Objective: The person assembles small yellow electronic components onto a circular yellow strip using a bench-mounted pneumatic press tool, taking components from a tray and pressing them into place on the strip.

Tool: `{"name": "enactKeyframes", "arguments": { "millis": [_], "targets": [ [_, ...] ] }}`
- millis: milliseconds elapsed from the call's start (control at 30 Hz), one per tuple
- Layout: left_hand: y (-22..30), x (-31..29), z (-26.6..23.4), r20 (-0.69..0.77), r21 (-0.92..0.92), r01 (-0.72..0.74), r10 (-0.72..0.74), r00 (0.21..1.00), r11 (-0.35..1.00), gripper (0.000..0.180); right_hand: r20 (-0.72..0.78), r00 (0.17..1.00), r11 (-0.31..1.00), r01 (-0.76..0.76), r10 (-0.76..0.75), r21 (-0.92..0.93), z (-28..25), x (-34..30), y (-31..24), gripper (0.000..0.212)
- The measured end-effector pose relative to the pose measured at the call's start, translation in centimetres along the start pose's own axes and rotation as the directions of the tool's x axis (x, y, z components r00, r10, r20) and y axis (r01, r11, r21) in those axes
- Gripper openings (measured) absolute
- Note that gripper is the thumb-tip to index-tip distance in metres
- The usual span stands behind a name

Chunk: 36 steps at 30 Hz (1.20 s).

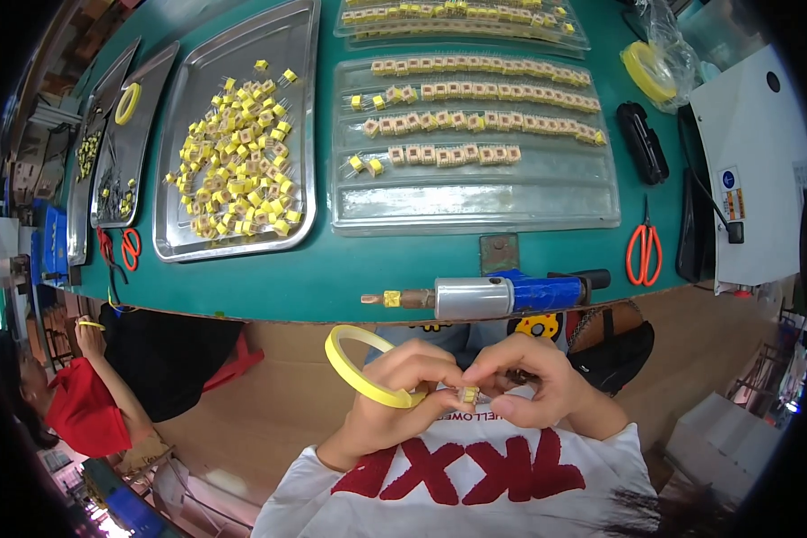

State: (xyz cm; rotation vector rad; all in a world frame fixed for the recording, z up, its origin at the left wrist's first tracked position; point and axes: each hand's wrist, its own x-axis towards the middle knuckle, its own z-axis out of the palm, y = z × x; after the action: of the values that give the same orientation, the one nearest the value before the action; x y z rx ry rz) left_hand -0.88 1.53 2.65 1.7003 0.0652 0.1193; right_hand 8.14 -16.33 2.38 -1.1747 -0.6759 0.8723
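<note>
My left hand [402,394] is closed, pinching a small yellow-taped coil part [469,394] between thumb and forefinger in front of my shirt. A roll of yellow tape [339,359] hangs from the same hand, its lower side against the fingers. My right hand [542,381] is closed beside it, with a fingertip at the coil part. A small dark metallic thing [518,377] shows inside its curled fingers; its kind is hidden. Just beyond my hands, a blue and silver cylindrical tool [475,298] lies at the bench edge, with a yellow-wrapped piece on its tip.
A metal tray [309,134] holds a heap of yellow coil parts. Clear plastic trays [475,215] hold rows of them. Orange-handled scissors [644,251], a black stapler-like object [642,143] and a white machine [749,170] stand right. Another person [90,403] sits at left.
</note>
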Motion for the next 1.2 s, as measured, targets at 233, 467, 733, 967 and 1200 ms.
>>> {"name": "enactKeyframes", "arguments": {
  "millis": [233, 467, 733, 967, 1200],
  "targets": [
    [0.0, -0.2, 0.0, -0.006, -0.076, 0.053, -0.054, 0.999, 0.996, 0.022, -0.014, 0.99, 0.98, 0.14, -0.144, -0.142, 0.0, 0.3, 0.9, 0.037],
    [-0.5, 0.3, -0.2, 0.055, 0.16, -0.165, 0.158, 0.986, 0.973, 0.023, -0.047, 0.999, 0.994, -0.01, 0.015, 0.106, 0.7, 0.2, 1.2, 0.028],
    [-0.2, 0.3, -0.5, 0.058, 0.192, -0.108, 0.099, 0.993, 0.975, 0.026, -0.024, 0.992, 0.959, -0.11, 0.12, 0.259, 0.7, 0.5, 0.7, 0.028],
    [-0.3, 0.4, -0.5, 0.06, 0.225, -0.152, 0.142, 0.988, 0.962, 0.026, -0.026, 0.992, 0.976, -0.118, 0.125, 0.184, 0.6, 0.6, 0.3, 0.027],
    [-0.4, 0.5, -0.7, 0.084, 0.243, -0.172, 0.156, 0.984, 0.955, 0.027, 0.014, 0.98, 0.979, -0.2, 0.199, 0.047, 0.5, 1.0, -0.8, 0.028]
  ]
}}
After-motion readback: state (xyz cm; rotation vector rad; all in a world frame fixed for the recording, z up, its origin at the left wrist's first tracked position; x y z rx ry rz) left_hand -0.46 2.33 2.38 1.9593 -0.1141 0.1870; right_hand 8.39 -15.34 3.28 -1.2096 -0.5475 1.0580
